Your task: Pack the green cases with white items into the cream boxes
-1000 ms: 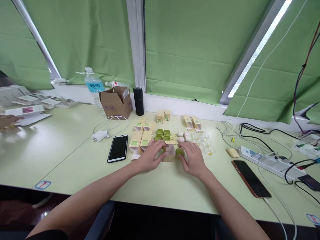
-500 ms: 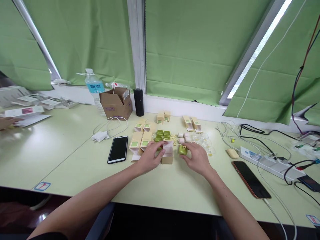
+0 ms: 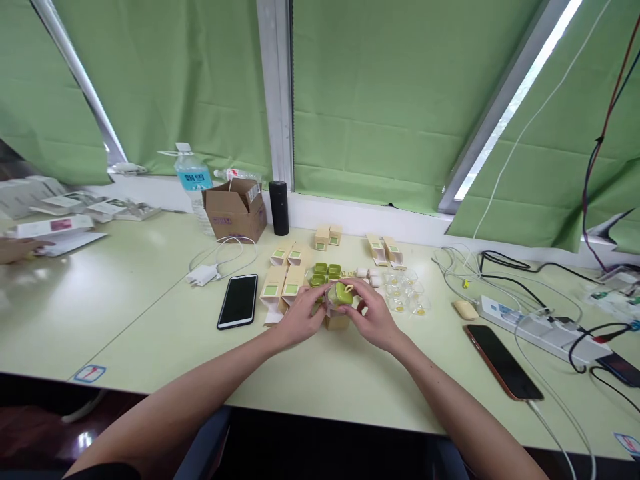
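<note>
My right hand (image 3: 376, 319) pinches a small green rounded case (image 3: 343, 294) with a pale yellow loop on top. The case is over the mouth of a small tan cardboard box (image 3: 337, 323), its lower part hidden. My left hand (image 3: 303, 315) closes on the box's upper left side by its raised flap. Several open green cups (image 3: 334, 269) stand just behind my hands. Beside them lie pinkish-white small pieces (image 3: 374, 280) and clear plastic shells (image 3: 407, 287) with yellow spots. Flattened-looking tan boxes (image 3: 271, 291) with green windows lie left of my left hand.
A phone (image 3: 238, 301) lies to the left, near a white charger (image 3: 203, 275). Behind stand a brown carton (image 3: 235, 212), a black flask (image 3: 279, 208) and a water bottle (image 3: 194, 180). Another phone (image 3: 504, 361) and a power strip (image 3: 543, 328) with cables lie right. Another person's hand (image 3: 20, 250) shows far left.
My right hand has moved left, bringing the green case from beside the box to above its opening. My left hand has stayed at the box.
</note>
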`<state>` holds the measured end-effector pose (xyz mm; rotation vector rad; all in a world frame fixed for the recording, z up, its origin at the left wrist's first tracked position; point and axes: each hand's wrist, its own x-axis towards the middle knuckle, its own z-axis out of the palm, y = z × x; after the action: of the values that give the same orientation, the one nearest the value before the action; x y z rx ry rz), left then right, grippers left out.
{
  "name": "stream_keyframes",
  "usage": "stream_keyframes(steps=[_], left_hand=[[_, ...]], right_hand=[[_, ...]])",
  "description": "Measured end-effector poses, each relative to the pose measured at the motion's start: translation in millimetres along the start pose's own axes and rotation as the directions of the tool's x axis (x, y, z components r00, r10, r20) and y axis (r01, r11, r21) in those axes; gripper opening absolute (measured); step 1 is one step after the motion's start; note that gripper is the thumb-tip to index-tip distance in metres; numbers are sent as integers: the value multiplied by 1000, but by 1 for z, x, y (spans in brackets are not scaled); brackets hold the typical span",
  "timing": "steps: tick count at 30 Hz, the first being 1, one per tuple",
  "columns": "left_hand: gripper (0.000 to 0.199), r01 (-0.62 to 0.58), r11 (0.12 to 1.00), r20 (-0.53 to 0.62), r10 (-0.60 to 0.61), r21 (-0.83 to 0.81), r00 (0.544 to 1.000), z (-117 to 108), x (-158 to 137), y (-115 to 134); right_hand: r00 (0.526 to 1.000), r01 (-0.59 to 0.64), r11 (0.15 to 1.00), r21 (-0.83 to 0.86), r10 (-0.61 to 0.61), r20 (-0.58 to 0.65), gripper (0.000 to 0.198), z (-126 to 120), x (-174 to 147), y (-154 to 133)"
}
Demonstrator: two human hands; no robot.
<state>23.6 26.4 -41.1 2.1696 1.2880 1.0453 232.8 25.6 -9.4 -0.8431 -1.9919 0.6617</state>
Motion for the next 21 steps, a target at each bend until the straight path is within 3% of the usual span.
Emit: stream_keyframes(steps=[5,10,21], left_hand=[[55,12,999,12,-11,-43,1000,0,0,1],[60,-31,998,2,31,-49,1000,1,-1,4],[58,-34,999,9,34,3,999,0,-3,6]], right_hand=[[1000,-8,998,-64,7,-26,43,-6,-10,17],[995,-86,996,-18,85,-44,37,-8,-15,20],[976,-187,905,381,215,-31,35,-7,-11,26]])
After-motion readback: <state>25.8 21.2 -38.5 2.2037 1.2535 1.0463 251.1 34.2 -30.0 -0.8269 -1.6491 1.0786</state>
